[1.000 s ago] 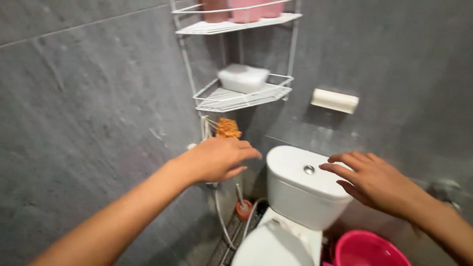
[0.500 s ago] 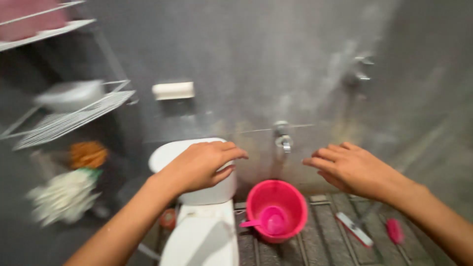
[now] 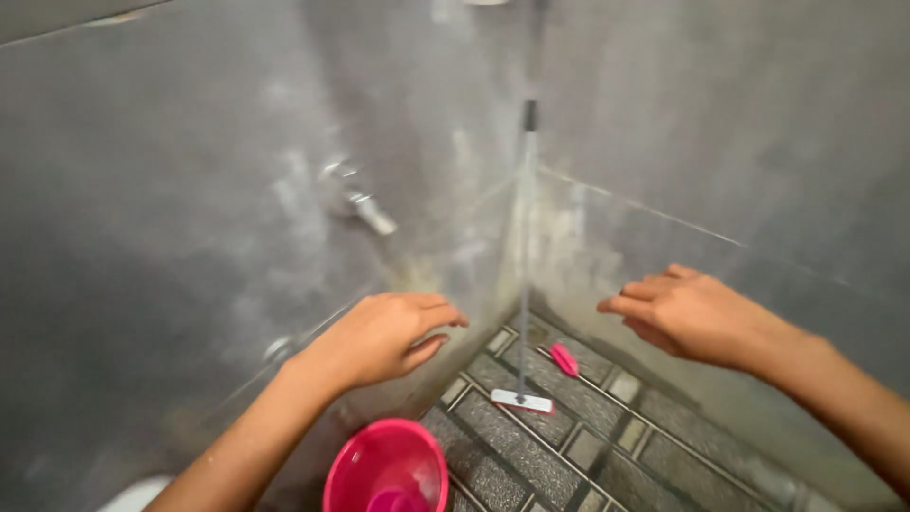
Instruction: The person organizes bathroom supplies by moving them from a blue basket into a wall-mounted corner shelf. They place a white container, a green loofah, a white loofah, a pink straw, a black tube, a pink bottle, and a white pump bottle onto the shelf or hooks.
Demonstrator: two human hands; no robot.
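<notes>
Two bare hands, left hand [image 3: 379,337] and right hand [image 3: 687,313], hover palm-down and empty before a grey tiled wall corner where a flat mop [image 3: 523,284] stands upright on the floor, a pink brush [image 3: 565,359] just beside it, a tap [image 3: 358,199] on the left wall, and a pink bucket [image 3: 387,469] at the bottom edge.

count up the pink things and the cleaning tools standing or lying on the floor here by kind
Pink bucket: 1
Pink scoop inside the bucket: 1
Pink brush on the floor: 1
Long-handled mop standing in the corner: 1
Total: 4
</notes>
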